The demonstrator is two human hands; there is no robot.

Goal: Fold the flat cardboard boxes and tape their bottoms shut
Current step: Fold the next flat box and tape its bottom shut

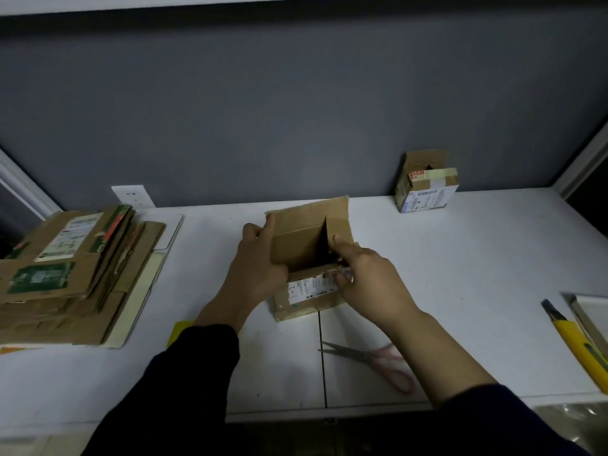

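Gripping the open cardboard box (309,248) on the desk (460,258), left hand (260,264) on its side, right hand (368,278) pinching the near edge.

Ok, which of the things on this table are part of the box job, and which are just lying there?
Job: open box, held by left hand and right hand; stack of flat boxes; taped box by the wall.
Lying idle: scissors; yellow utility knife; white tray.

An office cubicle: white desk (460,258), grey partition (296,110) (socket (133,195) at its foot).
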